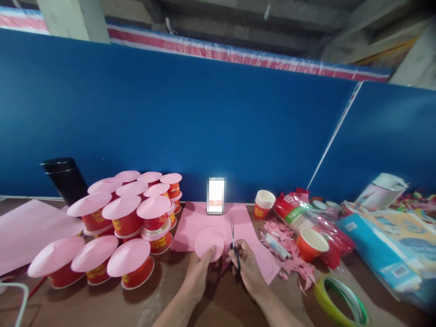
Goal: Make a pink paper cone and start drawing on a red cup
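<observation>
My left hand (200, 269) is closed on the lower edge of a pink paper disc (209, 240), holding it up over the brown table (218, 304). My right hand (245, 267) grips a pair of scissors (232, 236) with the blades pointing up, just right of the disc. A pink paper sheet (238, 218) lies beneath both hands. To the left stand several upturned red paper cups (131, 272) topped with pink paper cones.
A blue partition (204, 127) backs the table. A black cylinder (64, 179) stands at the far left, and a phone (215, 196) leans on the wall. Right of my hands are pink scraps (296, 263), a glue tube (277, 246), loose cups (310, 244), a red packet (296, 211), tape rolls (340, 304) and a blue bag (384, 254).
</observation>
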Demonstrator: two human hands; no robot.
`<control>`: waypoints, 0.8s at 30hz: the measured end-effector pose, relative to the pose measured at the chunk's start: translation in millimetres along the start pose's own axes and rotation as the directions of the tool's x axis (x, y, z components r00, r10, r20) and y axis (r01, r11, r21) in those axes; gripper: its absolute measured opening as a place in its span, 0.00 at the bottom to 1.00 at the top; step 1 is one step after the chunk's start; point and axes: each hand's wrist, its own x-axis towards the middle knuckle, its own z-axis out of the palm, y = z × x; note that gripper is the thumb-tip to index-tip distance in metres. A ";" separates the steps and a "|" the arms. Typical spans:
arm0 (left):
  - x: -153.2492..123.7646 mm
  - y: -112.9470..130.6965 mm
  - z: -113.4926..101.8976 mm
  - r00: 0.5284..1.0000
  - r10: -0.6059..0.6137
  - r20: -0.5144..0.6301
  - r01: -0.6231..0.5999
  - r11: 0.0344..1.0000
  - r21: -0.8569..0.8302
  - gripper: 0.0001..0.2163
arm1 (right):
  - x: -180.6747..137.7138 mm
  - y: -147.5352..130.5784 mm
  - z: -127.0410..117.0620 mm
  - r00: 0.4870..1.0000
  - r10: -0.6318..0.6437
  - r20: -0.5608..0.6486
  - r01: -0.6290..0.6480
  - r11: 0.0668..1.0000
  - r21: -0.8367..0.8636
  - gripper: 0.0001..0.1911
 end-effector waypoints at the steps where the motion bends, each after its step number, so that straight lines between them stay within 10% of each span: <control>1: 0.1 -0.3 0.0 1.000 0.002 0.002 -0.002 1.000 0.001 0.17 | -0.2 -0.7 0.2 1.000 -0.003 0.002 0.003 1.000 0.007 0.20; 24: -2.7 5.0 2.9 1.000 -0.022 0.009 0.022 0.997 -0.067 0.18 | 2.6 -1.4 0.0 0.997 0.017 -0.081 -0.016 1.000 0.004 0.21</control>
